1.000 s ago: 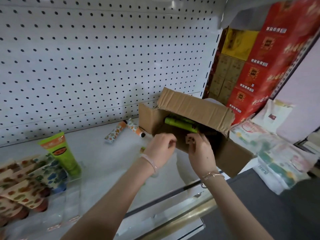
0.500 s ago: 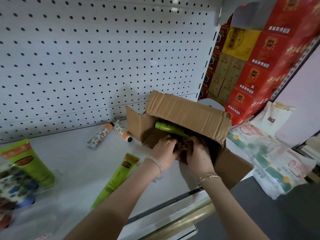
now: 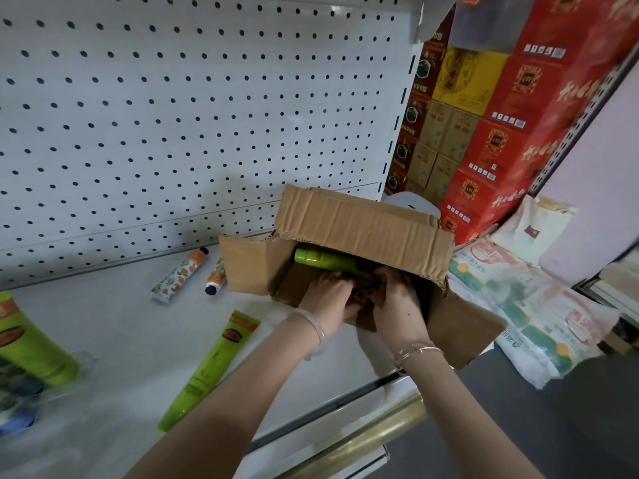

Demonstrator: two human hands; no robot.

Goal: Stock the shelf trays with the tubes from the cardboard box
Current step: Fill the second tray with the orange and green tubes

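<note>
An open cardboard box (image 3: 363,224) lies on its side on the white shelf (image 3: 114,326), mouth facing me. A green tube (image 3: 320,258) lies inside, under the top flap. My left hand (image 3: 326,300) and my right hand (image 3: 397,302) both reach into the box, fingers curled round a dark bunch of small patterned tubes (image 3: 364,293) between them. The fingertips are lost in shadow. A long green tube (image 3: 211,368) lies loose on the shelf. Two small orange-patterned tubes (image 3: 179,274) lie by the back wall.
A clear tray (image 3: 72,371) at the far left holds an upright green tube (image 3: 31,347) and blurred patterned tubes. Pegboard (image 3: 190,115) backs the shelf. Red and yellow cartons (image 3: 511,140) and plastic packs (image 3: 525,305) stand to the right. A metal rail (image 3: 345,440) edges the shelf front.
Both hands moved from the box mouth deeper inside and closed together on the patterned bunch. My view swung right, pushing the tray to the left edge.
</note>
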